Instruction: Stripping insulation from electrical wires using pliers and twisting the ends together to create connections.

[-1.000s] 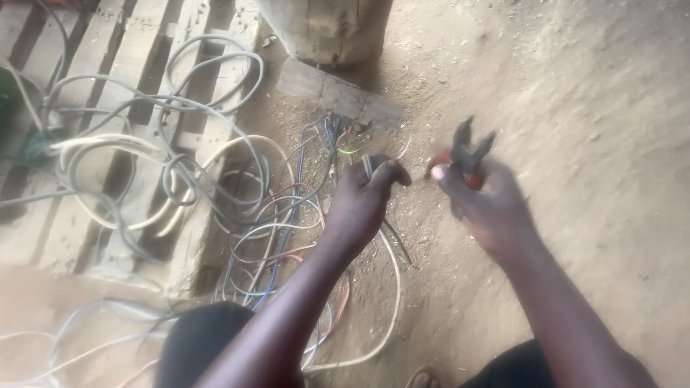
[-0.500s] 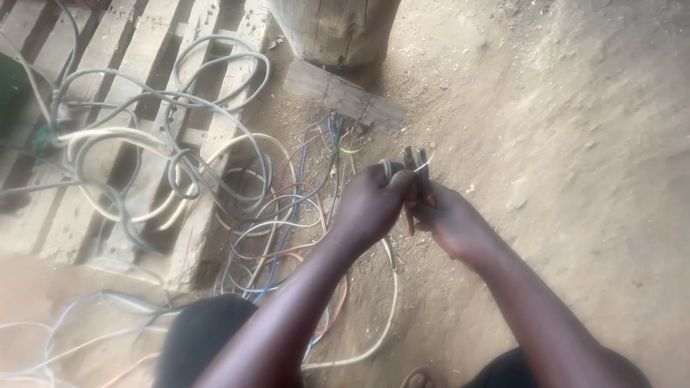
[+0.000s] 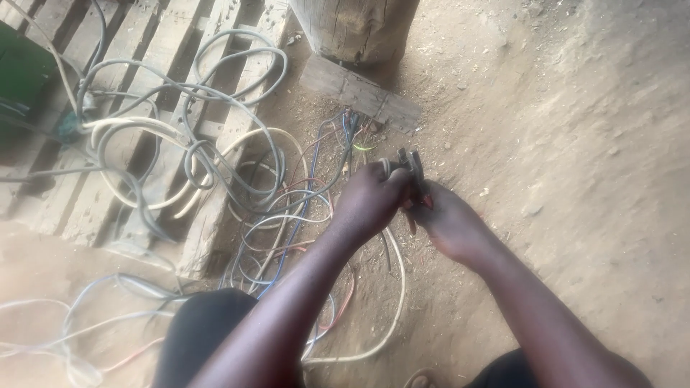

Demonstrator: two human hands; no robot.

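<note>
My left hand (image 3: 370, 200) is closed around the end of a grey cable (image 3: 394, 284) that loops down over the dirt. My right hand (image 3: 449, 223) grips pliers (image 3: 413, 169) with red handles. The dark jaws of the pliers sit right at the cable end held by my left hand. Both hands touch each other above the sandy ground.
A tangle of grey, white, blue and red wires (image 3: 280, 215) lies left of my hands, spilling over a wooden pallet (image 3: 144, 108). A thick wooden post (image 3: 356, 29) with a plank (image 3: 359, 93) at its base stands ahead. Bare dirt floor (image 3: 575, 144) spreads to the right.
My right hand with the pliers has moved left from apart to meet my left hand. The plier jaws, spread apart before, now close in on the cable end.
</note>
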